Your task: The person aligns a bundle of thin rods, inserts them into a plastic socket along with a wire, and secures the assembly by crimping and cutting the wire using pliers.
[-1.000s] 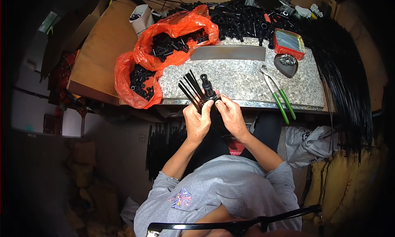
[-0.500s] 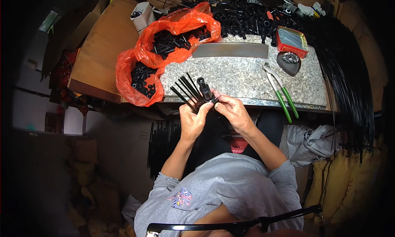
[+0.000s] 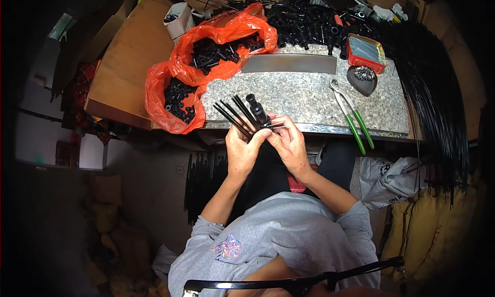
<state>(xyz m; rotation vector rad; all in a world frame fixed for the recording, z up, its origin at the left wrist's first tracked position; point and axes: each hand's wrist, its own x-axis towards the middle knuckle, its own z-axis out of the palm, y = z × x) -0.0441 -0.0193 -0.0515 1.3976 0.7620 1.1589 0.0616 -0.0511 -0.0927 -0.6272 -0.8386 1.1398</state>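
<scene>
Looking down at a wooden workbench [image 3: 121, 77] here, with a speckled grey slab [image 3: 294, 94] laid along the front. Off the right side there's a huge bundle of long thin black rods [image 3: 443, 106] drooping over the edge, and a messy heap of black parts [image 3: 307, 26] piled along the back. Two orange plastic bags sit on the left, a bigger one [image 3: 180, 62] and a smaller one [image 3: 154, 98], both with loads of little black bits inside.

Next size down: a flat metal strip [image 3: 289, 64] on the slab, then green-handled pliers [image 3: 363, 127] poking past the front edge. The left hand [image 3: 242, 152] is curled closed round a fan of black sticks [image 3: 246, 111], thumb pressed in at the base. The right hand [image 3: 290, 148] is bunched up too, thumb and fingers closed on the lower end of a black tubular part [image 3: 258, 110]. That part's up between the two hands, just off the slab's front edge, top end tilted a bit left.

Smaller stuff: a red tin [image 3: 368, 66], and just below it a dark dish [image 3: 363, 87] with tiny shiny pieces. Something thin and pale shows by the right fingertips, too small to make out.
</scene>
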